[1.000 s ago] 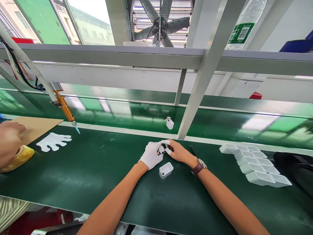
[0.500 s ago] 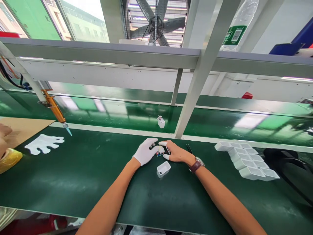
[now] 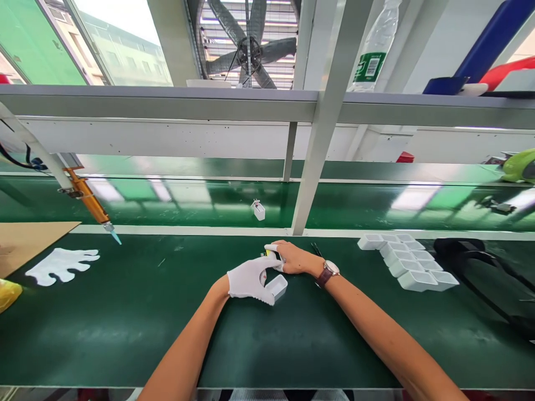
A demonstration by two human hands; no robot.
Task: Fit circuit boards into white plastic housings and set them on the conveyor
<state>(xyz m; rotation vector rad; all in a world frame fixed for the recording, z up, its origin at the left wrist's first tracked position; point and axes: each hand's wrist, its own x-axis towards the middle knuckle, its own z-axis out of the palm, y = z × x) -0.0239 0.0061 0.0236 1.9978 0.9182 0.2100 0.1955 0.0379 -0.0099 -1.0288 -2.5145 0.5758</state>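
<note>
My left hand [image 3: 249, 279], in a white glove, is at the small white plastic box [image 3: 277, 285]. Its thumb lies along the near left side of the box, and its fingers reach over the far side towards the right hand. My right hand [image 3: 288, 257], bare apart from white fingertip covers and a wristwatch, is closed just beyond the box. At its fingertips shows a small electronic part with a yellow piece [image 3: 268, 254], mostly hidden by the fingers. Dark tweezers [image 3: 316, 249] lie behind my right wrist.
Several joined white boxes [image 3: 407, 260] stand to the right, beside a black strap-like object [image 3: 472, 256]. A white glove [image 3: 62, 265] lies left, below an orange dispensing syringe [image 3: 92, 201]. A slanted metal post [image 3: 311, 167] rises behind the hands. Another small white box [image 3: 258, 210] sits beyond the ledge.
My left hand has moved from the electronic part to the white box, which has shifted slightly right. My right hand stays at the part. The camera view has turned; the other person's hand has left view.
</note>
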